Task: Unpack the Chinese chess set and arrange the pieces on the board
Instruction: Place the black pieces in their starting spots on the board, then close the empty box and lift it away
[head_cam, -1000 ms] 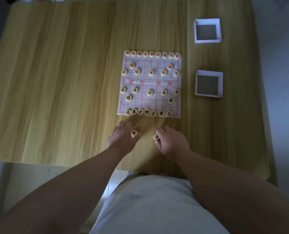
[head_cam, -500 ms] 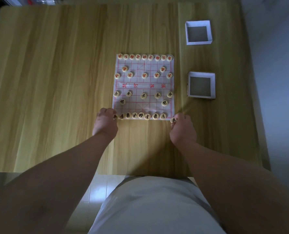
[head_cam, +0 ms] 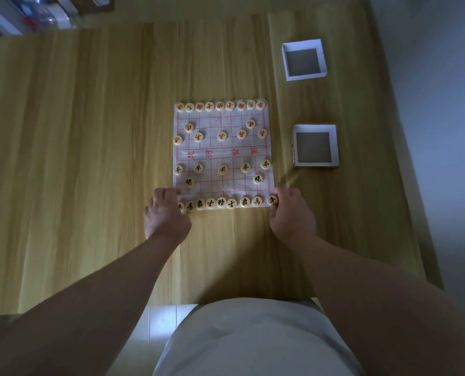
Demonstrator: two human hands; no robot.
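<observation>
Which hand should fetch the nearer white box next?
Right, likely. The right hand, pinching a round wooden chess piece at the white paper board's near right corner, is closest to the nearer white square box; the left hand is across the board.

a paper chess board (head_cam: 223, 154) lies on a wooden table (head_cam: 90, 158). red-lettered pieces (head_cam: 221, 136) fill its far half and black-lettered pieces (head_cam: 222, 169) its near half. the left hand (head_cam: 166, 214) curls its fingers on the near-left corner piece (head_cam: 181, 206), partly hiding it. the right hand (head_cam: 291, 214) pinches the near-right corner piece (head_cam: 272, 200) at the board's edge. right of the board sit two open white boxes, the far box (head_cam: 323, 58) and the near box (head_cam: 314, 128).
</observation>
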